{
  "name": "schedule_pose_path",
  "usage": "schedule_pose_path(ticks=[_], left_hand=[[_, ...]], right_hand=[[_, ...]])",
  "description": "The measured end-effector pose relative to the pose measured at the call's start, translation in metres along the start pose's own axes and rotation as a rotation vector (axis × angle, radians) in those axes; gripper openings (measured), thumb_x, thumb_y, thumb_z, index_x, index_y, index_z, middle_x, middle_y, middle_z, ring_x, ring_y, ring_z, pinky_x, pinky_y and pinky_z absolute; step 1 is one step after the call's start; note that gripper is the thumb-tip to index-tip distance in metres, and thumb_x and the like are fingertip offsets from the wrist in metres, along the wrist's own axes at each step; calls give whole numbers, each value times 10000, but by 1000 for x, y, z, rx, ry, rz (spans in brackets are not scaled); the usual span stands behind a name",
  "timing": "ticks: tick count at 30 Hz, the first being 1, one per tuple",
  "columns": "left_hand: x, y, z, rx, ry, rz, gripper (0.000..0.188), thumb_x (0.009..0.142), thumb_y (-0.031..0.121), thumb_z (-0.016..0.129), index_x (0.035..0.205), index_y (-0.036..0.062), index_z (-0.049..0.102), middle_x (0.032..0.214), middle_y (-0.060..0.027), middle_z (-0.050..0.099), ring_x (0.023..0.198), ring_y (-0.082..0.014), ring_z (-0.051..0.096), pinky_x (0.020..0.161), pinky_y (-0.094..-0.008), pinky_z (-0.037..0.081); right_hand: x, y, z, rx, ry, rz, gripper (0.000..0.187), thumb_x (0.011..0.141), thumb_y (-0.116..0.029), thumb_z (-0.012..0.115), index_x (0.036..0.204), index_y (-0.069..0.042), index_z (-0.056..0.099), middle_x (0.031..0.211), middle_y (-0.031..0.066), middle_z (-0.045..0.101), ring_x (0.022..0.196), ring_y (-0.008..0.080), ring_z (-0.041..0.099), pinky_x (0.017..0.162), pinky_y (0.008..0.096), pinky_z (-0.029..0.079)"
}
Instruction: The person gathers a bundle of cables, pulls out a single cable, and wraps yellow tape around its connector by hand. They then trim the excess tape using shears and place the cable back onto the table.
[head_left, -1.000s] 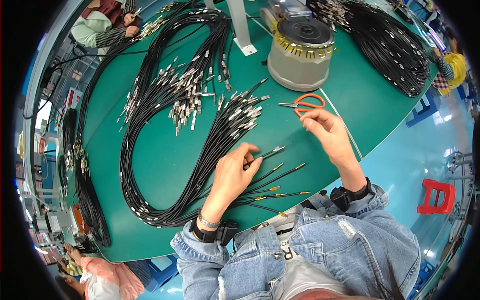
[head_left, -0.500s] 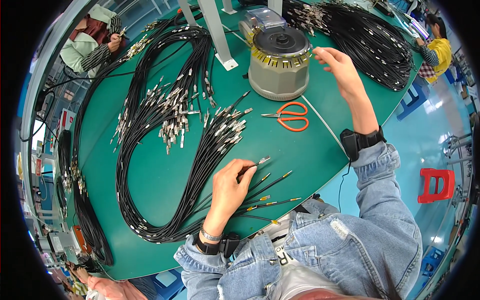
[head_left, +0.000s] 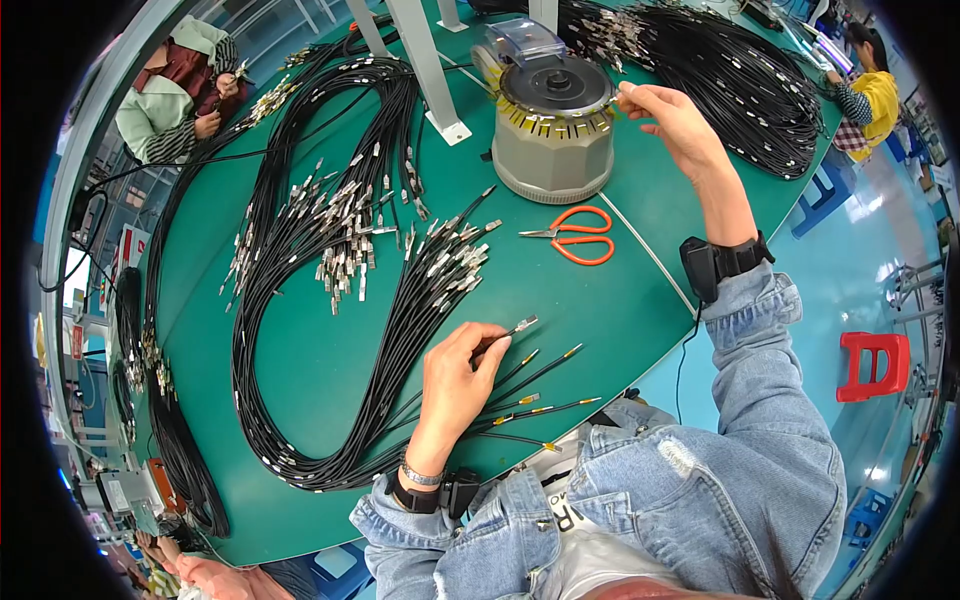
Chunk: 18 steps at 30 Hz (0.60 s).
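My left hand (head_left: pixel 456 378) is closed on a black cable just behind its silver metal connector (head_left: pixel 525 324), which points up and right above the green table. At the right rim of a round grey label dispenser (head_left: pixel 553 165) with a dark disc on top, my right hand (head_left: pixel 680 125) pinches a small yellow label. More yellow labels stick out around the dispenser's rim. Beside and below my left hand, several cable ends with yellow labels (head_left: pixel 530 399) fan out toward the table's near edge. A thick bundle of black cables (head_left: pixel 375 400) with silver connectors curves away on the left.
Orange-handled scissors (head_left: pixel 582 237) lie in front of the dispenser. A grey metal post (head_left: pixel 428 75) stands left of it. More cable bundles (head_left: pixel 745 90) lie at the back right and the far left. Two co-workers sit beyond the table; a red stool (head_left: pixel 873 366) stands on the floor.
My right hand has moved slightly left to the dispenser's rim, and its fingers have closed on a label. My left hand stays nearly still with the cable.
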<state>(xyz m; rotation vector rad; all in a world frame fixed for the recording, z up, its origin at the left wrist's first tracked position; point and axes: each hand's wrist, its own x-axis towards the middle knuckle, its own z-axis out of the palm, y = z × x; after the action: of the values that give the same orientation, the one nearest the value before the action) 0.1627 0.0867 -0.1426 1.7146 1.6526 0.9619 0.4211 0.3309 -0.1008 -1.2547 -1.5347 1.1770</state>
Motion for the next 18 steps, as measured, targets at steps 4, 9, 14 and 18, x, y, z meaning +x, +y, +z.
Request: schedule_pose_path(ticks=[4, 9, 14, 18], left_hand=[[0, 1, -3, 15, -13, -8, 97, 797, 45, 657, 864, -9, 615, 701, -64, 593, 567, -113, 538, 515, -230, 416], [-3, 0, -1, -6, 8, -2, 96, 795, 40, 657, 864, -11, 615, 697, -61, 590, 556, -112, 525, 506, -229, 406], [-6, -3, -3, -26, 46, 1, 99, 794, 42, 658, 874, -2, 620, 711, -67, 592, 554, -130, 534, 505, -238, 413], [-7, -11, -9, 15, 107, 35, 104, 793, 47, 663, 885, 17, 624, 744, -80, 606, 553, -160, 560, 502, -257, 435]], right_hand=[[4, 1, -1, 1, -1, 20, 310, 839, -374, 612, 884, -69, 644, 869, -8, 592, 835, 86, 491, 772, 248, 344], [9, 9, 0, 29, -51, 5, 236, 830, -306, 635, 877, -75, 645, 870, -15, 595, 824, 86, 494, 774, 247, 341], [2, 5, 5, 300, -87, -61, 161, 837, -226, 637, 893, -75, 636, 879, -22, 590, 806, 91, 492, 763, 248, 349], [-33, -12, 27, 448, -47, -156, 126, 857, -181, 609, 891, -60, 615, 872, -16, 578, 798, 93, 489, 747, 251, 368]])
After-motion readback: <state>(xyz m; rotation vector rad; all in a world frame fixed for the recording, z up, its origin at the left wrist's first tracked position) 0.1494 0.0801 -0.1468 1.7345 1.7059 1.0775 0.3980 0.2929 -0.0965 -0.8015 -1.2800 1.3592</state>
